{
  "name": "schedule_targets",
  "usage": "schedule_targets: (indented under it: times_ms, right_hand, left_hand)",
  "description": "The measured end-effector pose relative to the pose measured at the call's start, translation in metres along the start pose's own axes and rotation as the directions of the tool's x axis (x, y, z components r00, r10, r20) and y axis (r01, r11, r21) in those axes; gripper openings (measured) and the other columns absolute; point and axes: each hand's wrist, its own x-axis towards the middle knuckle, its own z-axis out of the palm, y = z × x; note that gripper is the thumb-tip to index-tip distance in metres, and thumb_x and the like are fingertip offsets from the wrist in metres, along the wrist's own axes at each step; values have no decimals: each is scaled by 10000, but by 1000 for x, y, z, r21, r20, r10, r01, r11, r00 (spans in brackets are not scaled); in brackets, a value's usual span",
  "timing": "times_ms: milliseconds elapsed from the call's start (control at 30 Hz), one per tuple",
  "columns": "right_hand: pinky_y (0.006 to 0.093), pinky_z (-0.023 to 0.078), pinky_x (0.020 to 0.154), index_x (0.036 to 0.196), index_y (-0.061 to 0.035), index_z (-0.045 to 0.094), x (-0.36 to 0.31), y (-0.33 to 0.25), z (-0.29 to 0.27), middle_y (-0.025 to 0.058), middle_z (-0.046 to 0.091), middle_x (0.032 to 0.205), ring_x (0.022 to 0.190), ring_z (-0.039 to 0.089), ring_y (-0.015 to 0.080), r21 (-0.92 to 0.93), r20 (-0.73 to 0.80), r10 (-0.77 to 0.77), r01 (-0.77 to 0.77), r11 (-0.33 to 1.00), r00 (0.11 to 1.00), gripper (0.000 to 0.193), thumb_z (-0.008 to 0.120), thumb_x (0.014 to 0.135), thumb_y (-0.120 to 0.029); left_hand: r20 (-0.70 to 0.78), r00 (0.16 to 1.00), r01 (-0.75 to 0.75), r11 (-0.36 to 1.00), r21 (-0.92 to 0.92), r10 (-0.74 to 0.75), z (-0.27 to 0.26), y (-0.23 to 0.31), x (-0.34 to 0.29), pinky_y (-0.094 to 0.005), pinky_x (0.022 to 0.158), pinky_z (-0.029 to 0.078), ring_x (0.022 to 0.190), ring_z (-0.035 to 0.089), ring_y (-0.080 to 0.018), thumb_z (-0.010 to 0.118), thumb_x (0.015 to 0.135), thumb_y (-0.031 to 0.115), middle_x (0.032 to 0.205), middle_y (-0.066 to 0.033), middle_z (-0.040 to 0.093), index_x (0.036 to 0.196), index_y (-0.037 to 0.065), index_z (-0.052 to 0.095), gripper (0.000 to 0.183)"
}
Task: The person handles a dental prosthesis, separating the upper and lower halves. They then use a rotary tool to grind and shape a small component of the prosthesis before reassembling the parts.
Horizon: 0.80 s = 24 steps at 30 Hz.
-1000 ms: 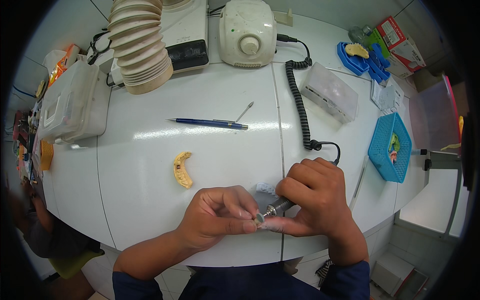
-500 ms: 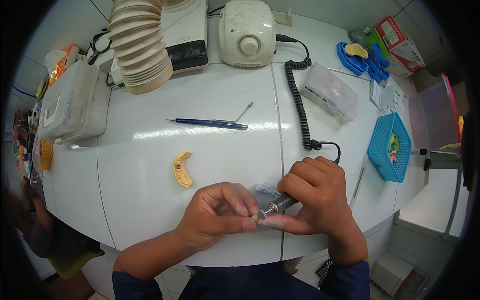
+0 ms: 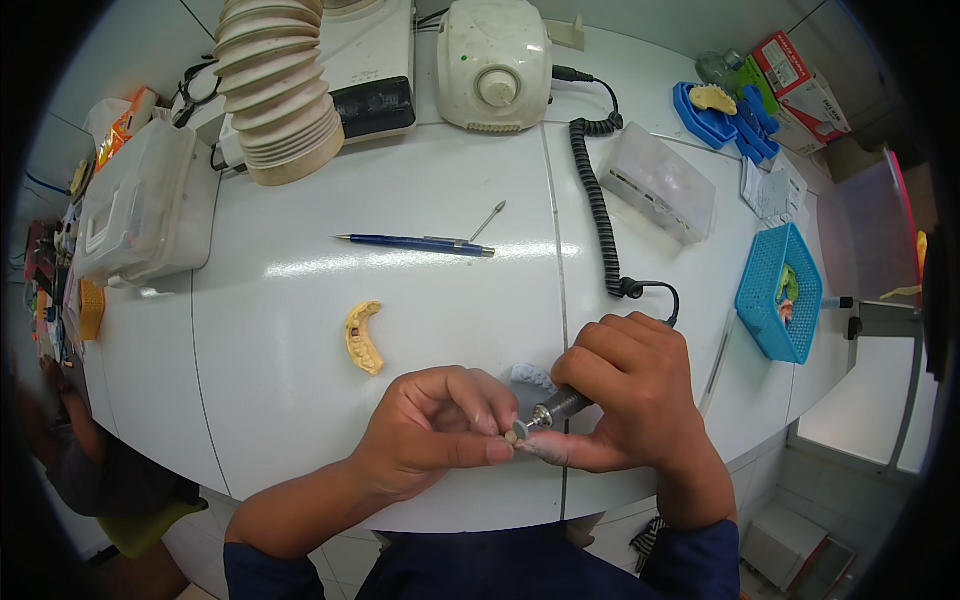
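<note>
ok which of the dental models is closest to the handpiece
The whitish model, beside the dark handpiece; the yellow model lies farther left, the cream model far back on a blue tray.

Glossy, light-streaked white worktable (image 3: 270, 350), pale grey wall (image 3: 645, 28) beyond, tiled floor (image 3: 212, 530) below.

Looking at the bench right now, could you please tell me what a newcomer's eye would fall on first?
Probably the large ribbed hose at the upper left, beside the cream control box at the top. Next, near the front edge, the right hand grips a rotary handpiece close to a small tan piece in the left hand. The bright blue basket stands out at the right.
</note>
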Motion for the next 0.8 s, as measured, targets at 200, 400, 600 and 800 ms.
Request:
schedule_targets:
  times_ms: [200, 400, 600, 800]
  right_hand:
    - [345, 384, 569, 773, -126, 616, 0, 0, 0, 15, 513, 699, 617, 560, 205, 3, 6, -1, 1, 1000, 1000, 468, 852, 693, -521]
    - [346, 383, 569, 777, -129, 622, -1, 0, 0, 15, 514, 700, 616, 561, 204, 7, 13, 1, -1, 1000, 1000, 459, 846, 699, -521]
    - [345, 382, 567, 774, -132, 612, 0, 0, -1, 18, 514, 703, 616, 562, 207, 11, 18, -6, 6, 1000, 1000, 453, 843, 701, -515]
    - [345, 379, 562, 777, -133, 603, 0, 0, -1, 18, 509, 706, 610, 555, 208, 14, 16, -16, 16, 1000, 1000, 461, 841, 704, -521]
  left_hand:
    - [-11, 1000, 11, 1000, 3, -11, 1, 1, 0, -336, 906, 523, 1009, 618, -187, 758, 779, -183, 1015, -103, 642, 861, 75, 636, 297]
    - [-20, 1000, 17, 1000, 11, -17, 1, 1, 0, -339, 905, 531, 1009, 624, -194, 764, 771, -183, 1006, -105, 643, 848, 71, 636, 294]
    - [-32, 999, 20, 1000, 21, -19, 2, 1, 0, -339, 898, 543, 997, 631, -196, 765, 767, -184, 1003, -109, 643, 845, 65, 635, 291]
    - [-27, 999, 19, 1000, 20, -18, 1, 0, 0, -335, 896, 546, 989, 632, -195, 768, 768, -181, 1006, -112, 643, 845, 64, 636, 288]
